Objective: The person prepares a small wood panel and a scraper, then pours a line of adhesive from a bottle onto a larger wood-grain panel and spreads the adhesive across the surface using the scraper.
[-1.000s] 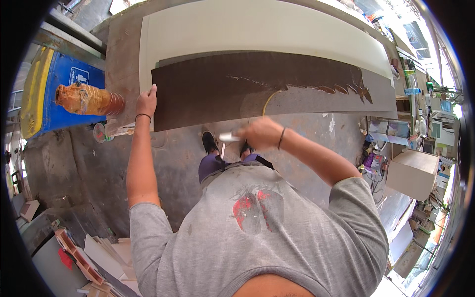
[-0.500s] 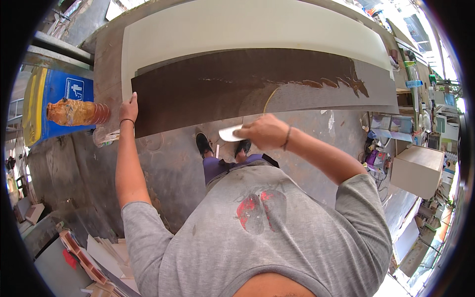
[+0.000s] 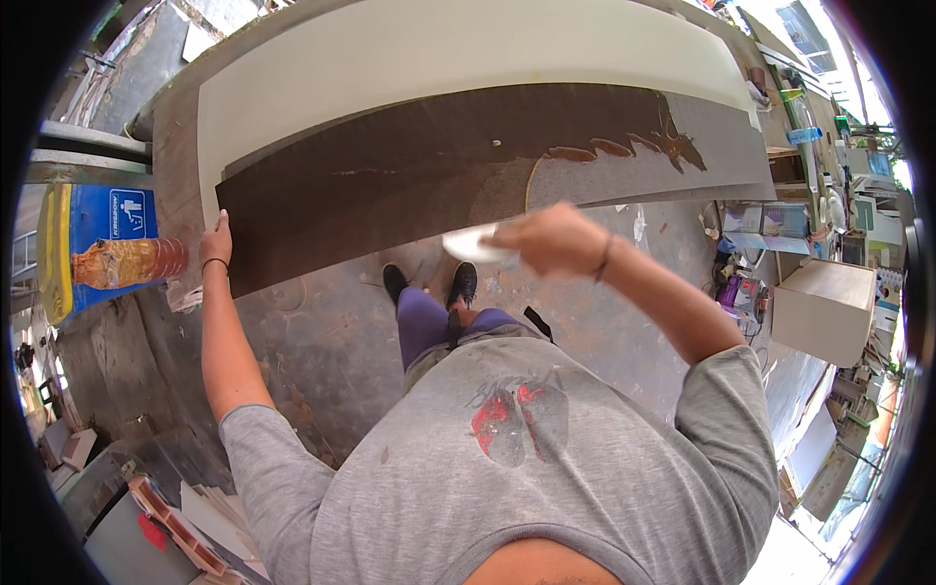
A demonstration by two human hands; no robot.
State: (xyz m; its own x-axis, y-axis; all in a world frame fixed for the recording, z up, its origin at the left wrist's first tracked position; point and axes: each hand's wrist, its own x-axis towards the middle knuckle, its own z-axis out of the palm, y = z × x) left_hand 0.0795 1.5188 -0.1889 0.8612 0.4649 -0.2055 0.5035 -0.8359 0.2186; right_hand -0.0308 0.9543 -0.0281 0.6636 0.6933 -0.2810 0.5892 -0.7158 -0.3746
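A long dark brown sheet [image 3: 370, 200] lies over a cream sheet [image 3: 439, 54] on the bench. Glossy brown glue [image 3: 609, 148] sits in ragged ridges on its right part, and a thin yellowish line of it runs to the near edge. My left hand [image 3: 215, 246] grips the dark sheet's left end, thumb on top. In my right hand [image 3: 558, 241], slightly blurred, is a pale flat spreader [image 3: 471, 244]. The hand is at the sheet's near edge, right of the middle, with the spreader pointing left, over the floor just off that edge.
At the left a blue and yellow bin [image 3: 93, 210] stands behind an amber-coloured bottle [image 3: 127, 263]. A pale box [image 3: 824, 314] is on the right, near cluttered shelves. Offcuts of board [image 3: 210, 517] lean at the lower left. My shoes are on the stained floor [image 3: 322, 331].
My right hand and the spreader have shifted a little to the right. The glue ridges at the middle of the sheet are shorter on their left side. My left hand keeps its hold.
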